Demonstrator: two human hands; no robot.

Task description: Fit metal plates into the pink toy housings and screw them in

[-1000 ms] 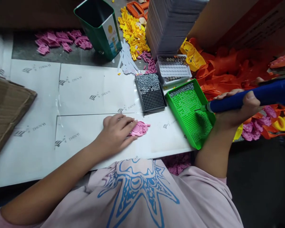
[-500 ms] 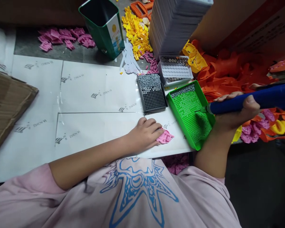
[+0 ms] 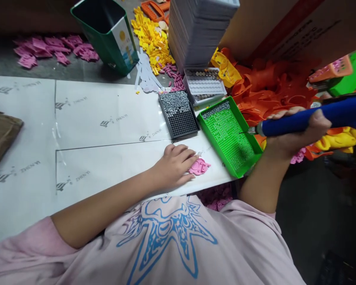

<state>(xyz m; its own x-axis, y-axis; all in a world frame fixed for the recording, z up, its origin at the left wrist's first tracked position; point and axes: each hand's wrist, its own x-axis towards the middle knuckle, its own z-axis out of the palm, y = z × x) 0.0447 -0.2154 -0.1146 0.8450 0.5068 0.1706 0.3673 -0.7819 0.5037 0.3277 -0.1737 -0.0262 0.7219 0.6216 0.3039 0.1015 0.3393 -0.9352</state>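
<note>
My left hand [image 3: 176,164] lies on the white-covered table, its fingers and thumb around the left edge of a small pink plastic part [image 3: 200,167]. In my right hand [image 3: 304,128] is a blue electric screwdriver [image 3: 311,118], held nearly level with its bit pointing left. The bit's tip appears over a green tray [image 3: 218,150] of small holes with many tiny metal screws in it. Whether a screw sits on the tip is too small to tell. Behind my left hand, a black perforated tray [image 3: 182,126] is partly filled with screws.
A dark green tin [image 3: 103,43] stands at the back, beside pink parts [image 3: 44,47] and yellow parts [image 3: 151,35]. Stacked grey trays [image 3: 192,31] rise behind a white tray [image 3: 206,87]. Orange pieces [image 3: 264,87] crowd the right; cardboard [image 3: 2,134] lies left.
The view has shifted, moving the table things leftward. The screwdriver's tip has moved toward the green tray's right side. More of the pink part shows beyond my left fingers.
</note>
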